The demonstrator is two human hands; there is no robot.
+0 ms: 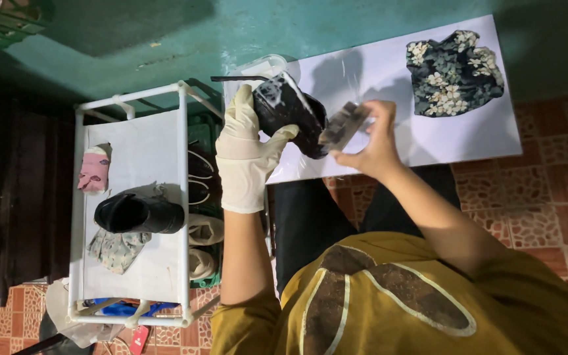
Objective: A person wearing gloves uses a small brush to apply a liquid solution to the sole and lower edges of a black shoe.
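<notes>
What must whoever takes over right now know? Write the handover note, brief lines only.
Left hand: in a white glove, gripping the black shoe above the white board.
Right hand: bare, holding a brush against the shoe's end.
Elsewhere: a floral cloth item lies on the far end of the board; a second black shoe sits on the white rack to the left.
Done: white lather shows on the held shoe.
Left: the lather is not wiped off; the shoe on the rack appears untouched.
</notes>
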